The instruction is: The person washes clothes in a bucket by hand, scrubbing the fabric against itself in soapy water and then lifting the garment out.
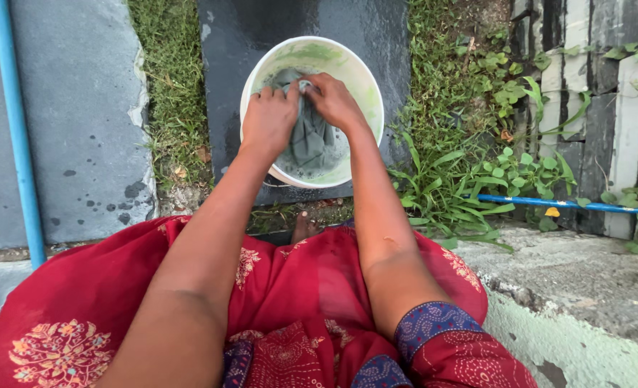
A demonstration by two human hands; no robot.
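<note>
1. The left hand (268, 118) is closed on a bunch of wet grey-green cloth (310, 140), knuckles up, fingers curled over the top of the fabric.
2. The right hand (333, 100) is also clamped on the same cloth, just beside the left hand; the two fists nearly touch, so the fabric is pinched and bunched between them, a grip that suits rubbing it against itself.
3. The cloth hangs down from both hands into a round white plastic bucket (365, 82), its lower part lying in shallow cloudy water at the bottom. Holding it over the bucket keeps drips and suds inside.
4. The inner wall of the bucket shows pale green smears. No label or print can be made out on it.
5. The bucket stands on a dark, wet stone slab (222, 43), directly in front of the person and within easy reach of both arms.
6. The person's lap, nearest the camera, is covered by a red garment with gold floral patterns (60, 338) and blue patterned cuffs; a bare toe shows near its edge.
7. Strips of grass (168, 79) run along both sides of the slab.
8. A blue pipe (17, 129) crosses a grey, water-spotted concrete slab on the left. Another thin blue pipe (563, 205) lies among leafy weeds on the right, by weathered pale boards.
9. No packages, labels or signs are visible anywhere.
</note>
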